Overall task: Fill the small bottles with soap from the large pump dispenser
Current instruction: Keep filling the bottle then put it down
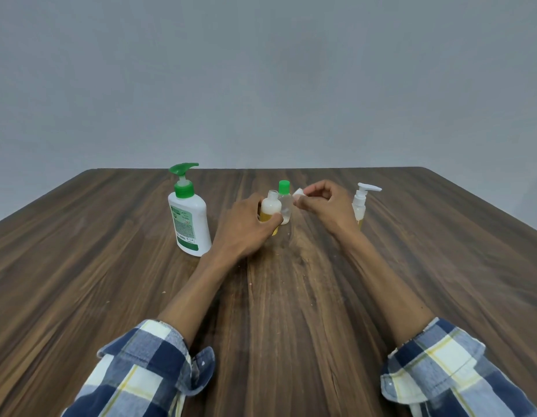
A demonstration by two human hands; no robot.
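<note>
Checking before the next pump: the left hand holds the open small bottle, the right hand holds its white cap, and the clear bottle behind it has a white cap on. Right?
Not quite. In the head view the clear bottle behind wears a green cap, not white. The rest stands: the left hand holds the open small bottle, and the right hand holds its white cap.

Dark wood-grain table (110,281) before grey wall (261,70)
</note>
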